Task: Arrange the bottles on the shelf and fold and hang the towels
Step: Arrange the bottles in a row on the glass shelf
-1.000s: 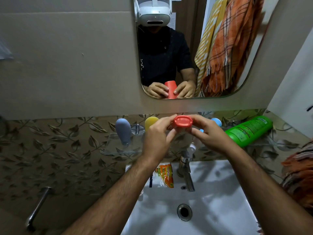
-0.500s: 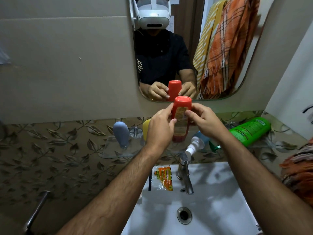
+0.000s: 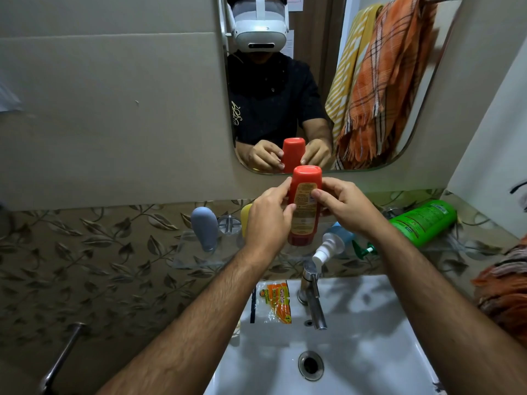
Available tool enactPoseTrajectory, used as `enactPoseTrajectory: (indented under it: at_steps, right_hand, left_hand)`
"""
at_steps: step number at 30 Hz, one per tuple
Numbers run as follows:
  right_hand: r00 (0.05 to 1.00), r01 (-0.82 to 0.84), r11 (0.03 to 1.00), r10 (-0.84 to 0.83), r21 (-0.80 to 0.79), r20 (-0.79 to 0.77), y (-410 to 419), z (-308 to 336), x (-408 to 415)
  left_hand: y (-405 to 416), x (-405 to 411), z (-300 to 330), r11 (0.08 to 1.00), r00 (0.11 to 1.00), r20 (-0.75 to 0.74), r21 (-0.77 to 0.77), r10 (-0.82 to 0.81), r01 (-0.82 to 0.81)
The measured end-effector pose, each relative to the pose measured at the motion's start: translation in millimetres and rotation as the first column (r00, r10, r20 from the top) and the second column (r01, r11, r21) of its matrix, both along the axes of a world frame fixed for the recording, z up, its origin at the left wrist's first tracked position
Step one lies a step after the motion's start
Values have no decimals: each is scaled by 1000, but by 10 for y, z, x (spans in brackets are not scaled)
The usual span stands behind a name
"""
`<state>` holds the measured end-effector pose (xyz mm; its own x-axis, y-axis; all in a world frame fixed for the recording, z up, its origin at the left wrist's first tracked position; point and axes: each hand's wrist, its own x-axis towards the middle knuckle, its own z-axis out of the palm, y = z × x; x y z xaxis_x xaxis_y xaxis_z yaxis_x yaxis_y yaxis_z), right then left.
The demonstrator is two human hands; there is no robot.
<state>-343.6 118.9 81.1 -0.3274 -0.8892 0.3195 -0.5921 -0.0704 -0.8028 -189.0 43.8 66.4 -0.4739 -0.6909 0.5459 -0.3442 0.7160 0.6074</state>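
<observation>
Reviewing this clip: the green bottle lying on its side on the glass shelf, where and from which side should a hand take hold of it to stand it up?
Probably around the middle of the green bottle's body, coming from above and in front with the right hand. It lies tilted, pump end toward the tap, with its long side exposed. The pump looks too thin to grip, and the wall is close behind.

The bottle point(image 3: 304, 205) is red, another bottle point(image 3: 423, 221) green; the towel point(image 3: 382, 81) is orange plaid, the wall tiles point(image 3: 99, 252) leaf-patterned.
</observation>
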Motion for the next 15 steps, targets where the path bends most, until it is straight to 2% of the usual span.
enactPoseTrajectory:
  at_steps: [7, 12, 15]
  right_hand:
    - [999, 26, 999, -25, 19, -35, 34, -51, -34]
    - [980, 126, 991, -120, 34, -157, 150, -100, -215]
    - [949, 180, 982, -160, 48, -272, 258, -126, -296]
  left_hand:
    - [8, 46, -64, 1000, 997, -81, -5, 1, -1]
    - [95, 143, -228, 998, 984, -177, -65, -16, 5]
    - [250, 172, -401, 992, 989, -104, -79, -103, 95]
